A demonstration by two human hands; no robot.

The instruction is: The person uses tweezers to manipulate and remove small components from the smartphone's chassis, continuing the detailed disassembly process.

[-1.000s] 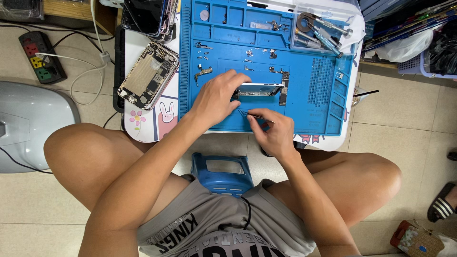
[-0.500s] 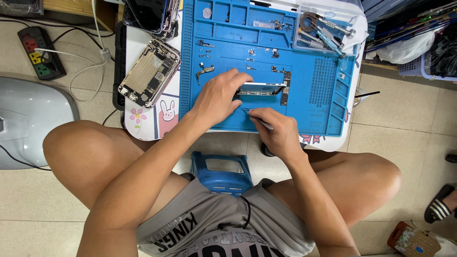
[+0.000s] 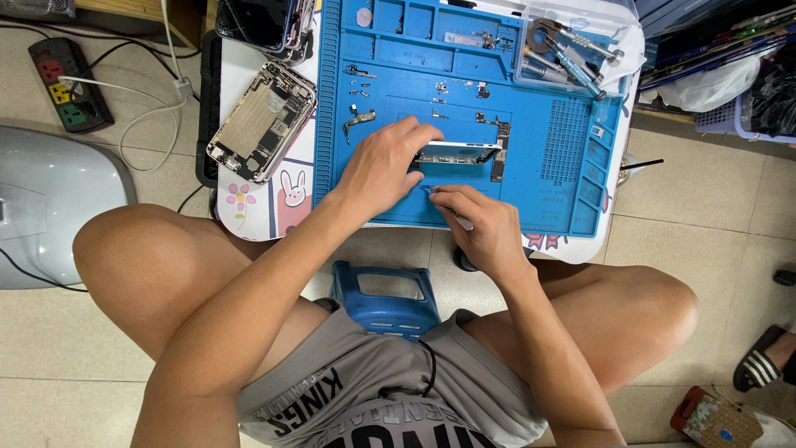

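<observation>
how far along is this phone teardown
Done: the opened silver phone shell lies aside on the left, and small screws and brackets are spread on the blue repair mat. In hand: the left hand steadies the long circuit board; the right hand works a thin tool. Reassembly remains.

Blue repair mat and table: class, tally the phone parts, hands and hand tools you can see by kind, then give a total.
Opened phone housing: 1
Logic board: 1
Left hand: 1
Right hand: 1
Held hand tool: 1
Tool tray: 1
Total: 6
</observation>
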